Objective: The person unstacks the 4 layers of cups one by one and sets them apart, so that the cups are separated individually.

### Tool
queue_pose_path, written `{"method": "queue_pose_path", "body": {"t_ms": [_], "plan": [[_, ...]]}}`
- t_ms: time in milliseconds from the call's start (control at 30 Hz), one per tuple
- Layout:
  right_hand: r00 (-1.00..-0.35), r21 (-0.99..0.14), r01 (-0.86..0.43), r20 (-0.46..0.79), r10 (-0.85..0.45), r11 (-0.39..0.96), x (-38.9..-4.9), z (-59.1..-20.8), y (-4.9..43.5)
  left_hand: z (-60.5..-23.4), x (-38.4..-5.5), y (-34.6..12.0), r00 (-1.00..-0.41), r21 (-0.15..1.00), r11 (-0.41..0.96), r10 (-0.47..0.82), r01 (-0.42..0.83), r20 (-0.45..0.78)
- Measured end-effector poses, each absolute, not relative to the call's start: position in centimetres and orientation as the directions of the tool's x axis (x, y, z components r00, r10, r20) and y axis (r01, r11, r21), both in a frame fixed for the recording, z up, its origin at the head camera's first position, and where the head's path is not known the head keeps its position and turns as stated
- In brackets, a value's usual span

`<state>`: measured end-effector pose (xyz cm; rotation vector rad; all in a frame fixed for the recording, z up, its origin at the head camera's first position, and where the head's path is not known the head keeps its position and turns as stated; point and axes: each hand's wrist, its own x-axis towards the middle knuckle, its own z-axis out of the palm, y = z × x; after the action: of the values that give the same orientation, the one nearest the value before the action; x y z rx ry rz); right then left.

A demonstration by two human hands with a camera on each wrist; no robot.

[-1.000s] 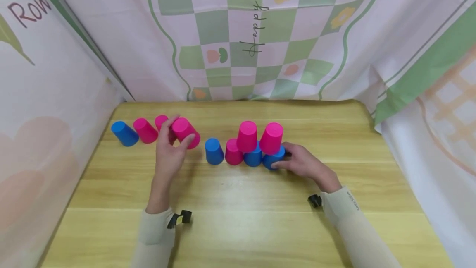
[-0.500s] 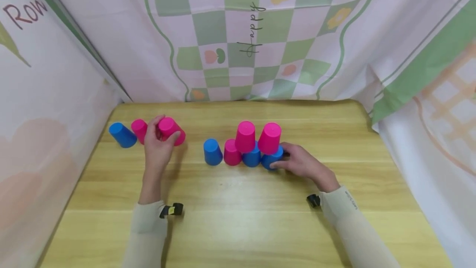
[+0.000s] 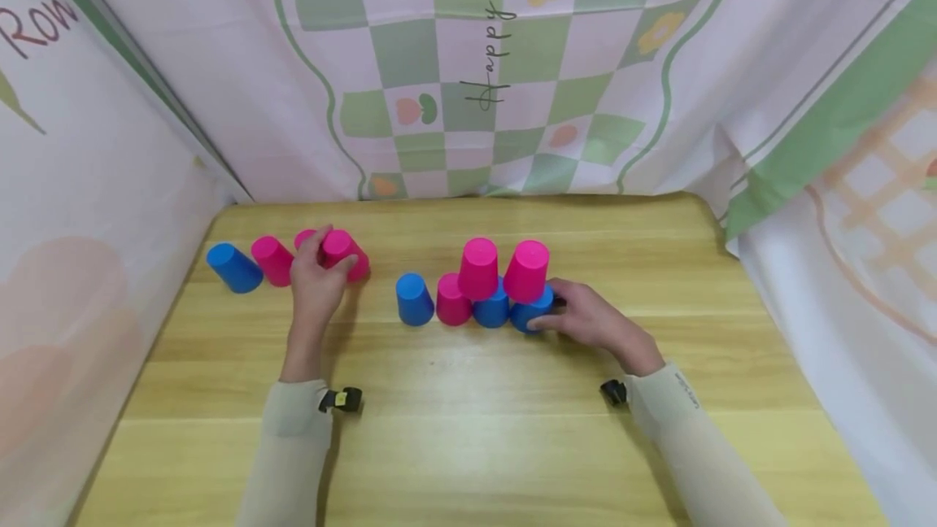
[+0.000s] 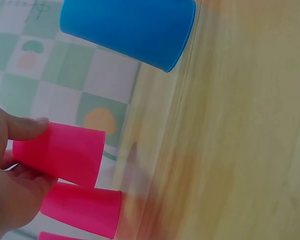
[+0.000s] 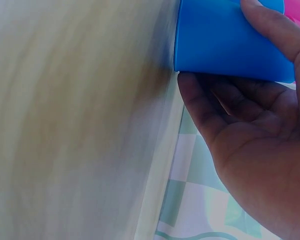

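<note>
My left hand (image 3: 316, 287) grips an upside-down pink cup (image 3: 344, 257) between thumb and fingers, close over the table at the left. In the left wrist view this pink cup (image 4: 65, 152) overlaps another pink cup (image 4: 82, 207). My right hand (image 3: 589, 317) holds the blue cup (image 3: 529, 318) at the right end of a row, its thumb in front and fingers behind. Further along that row stand a blue cup (image 3: 490, 312), a pink cup (image 3: 453, 302) and another blue cup (image 3: 415, 301). Two pink cups, one left (image 3: 479, 268) and one right (image 3: 526, 271), form an upper layer.
Left of my left hand, a blue cup (image 3: 234, 268) and a pink cup (image 3: 273, 261) stand upside down, with a third, pink cup (image 3: 303, 237) partly hidden by my fingers. A printed curtain (image 3: 468, 120) borders the back of the wooden table (image 3: 468, 429).
My left hand has carried the pink cup leftward, then slightly back to the right, beside the left-hand cups. My right hand keeps its hold on the blue cup, and the stacked cups stay put.
</note>
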<state>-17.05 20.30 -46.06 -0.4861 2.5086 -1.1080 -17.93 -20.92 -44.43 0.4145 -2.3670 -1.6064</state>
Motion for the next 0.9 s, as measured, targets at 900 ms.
{"method": "queue_pose_path", "body": {"t_ms": [900], "plan": [[-0.869,-0.768,-0.184,-0.165,-0.467,0.613,-16.9,-46.1,20.4,-45.6,-19.8,-20.4,-0.942,0.899,0.4,-0.334,-0.177,-0.037]]}}
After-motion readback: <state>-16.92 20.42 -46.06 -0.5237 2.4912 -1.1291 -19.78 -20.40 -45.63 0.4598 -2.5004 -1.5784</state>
